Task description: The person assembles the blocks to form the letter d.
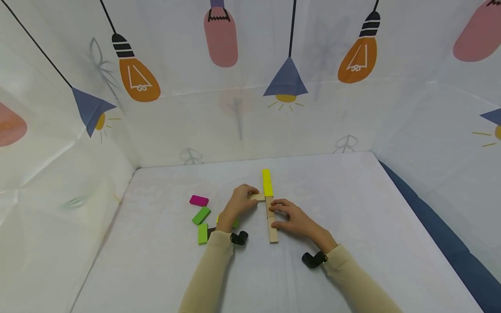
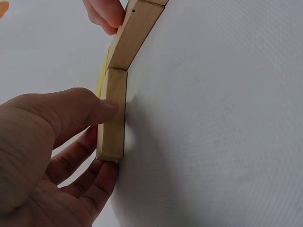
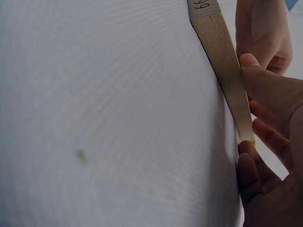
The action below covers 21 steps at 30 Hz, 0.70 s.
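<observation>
My left hand (image 1: 239,203) pinches a plain wooden block (image 2: 112,137) between thumb and fingers. This block lies crosswise, its end meeting the left side of a straight row. In the row, yellow blocks (image 1: 267,182) form the far part and plain wooden blocks (image 1: 272,232) the near part. At the row's right side is my right hand (image 1: 294,219), its thumb and fingertips spread along the wooden blocks and touching them. The right wrist view shows its thumb against a wooden block (image 3: 222,56), with dark markings on the adjoining block face.
Left of my left hand lie a magenta block (image 1: 199,200), green blocks (image 1: 201,215) and a dark block (image 1: 211,231), partly hidden by the wrist. A white cloth covers the table (image 1: 156,269). Lamp-printed curtains (image 1: 250,121) hang behind and at the sides.
</observation>
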Tool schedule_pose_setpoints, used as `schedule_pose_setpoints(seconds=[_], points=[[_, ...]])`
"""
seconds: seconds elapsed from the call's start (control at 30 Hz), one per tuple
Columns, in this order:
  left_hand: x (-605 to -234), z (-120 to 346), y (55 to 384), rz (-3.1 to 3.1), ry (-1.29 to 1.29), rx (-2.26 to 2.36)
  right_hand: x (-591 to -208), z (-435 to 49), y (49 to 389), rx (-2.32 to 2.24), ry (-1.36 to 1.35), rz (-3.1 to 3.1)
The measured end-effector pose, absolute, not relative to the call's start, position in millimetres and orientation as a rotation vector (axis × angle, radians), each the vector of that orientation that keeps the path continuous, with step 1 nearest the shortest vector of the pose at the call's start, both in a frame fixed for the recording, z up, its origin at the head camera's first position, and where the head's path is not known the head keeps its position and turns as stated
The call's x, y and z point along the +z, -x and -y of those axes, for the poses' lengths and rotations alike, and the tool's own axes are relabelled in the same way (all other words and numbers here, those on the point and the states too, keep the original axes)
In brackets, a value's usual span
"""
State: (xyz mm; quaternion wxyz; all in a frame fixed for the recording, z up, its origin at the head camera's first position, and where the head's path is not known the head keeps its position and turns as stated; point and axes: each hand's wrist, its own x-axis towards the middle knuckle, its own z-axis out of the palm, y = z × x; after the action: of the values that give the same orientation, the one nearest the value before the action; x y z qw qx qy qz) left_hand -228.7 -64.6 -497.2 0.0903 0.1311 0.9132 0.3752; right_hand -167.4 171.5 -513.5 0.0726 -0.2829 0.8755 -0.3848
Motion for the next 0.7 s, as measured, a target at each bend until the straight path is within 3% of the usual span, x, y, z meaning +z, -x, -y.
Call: schedule_pose_setpoints(seconds=[0.7], points=[[-489,69,217,-2.773,-0.381,1.099,-516,-171,167,-1.155,0.879,-2.645]])
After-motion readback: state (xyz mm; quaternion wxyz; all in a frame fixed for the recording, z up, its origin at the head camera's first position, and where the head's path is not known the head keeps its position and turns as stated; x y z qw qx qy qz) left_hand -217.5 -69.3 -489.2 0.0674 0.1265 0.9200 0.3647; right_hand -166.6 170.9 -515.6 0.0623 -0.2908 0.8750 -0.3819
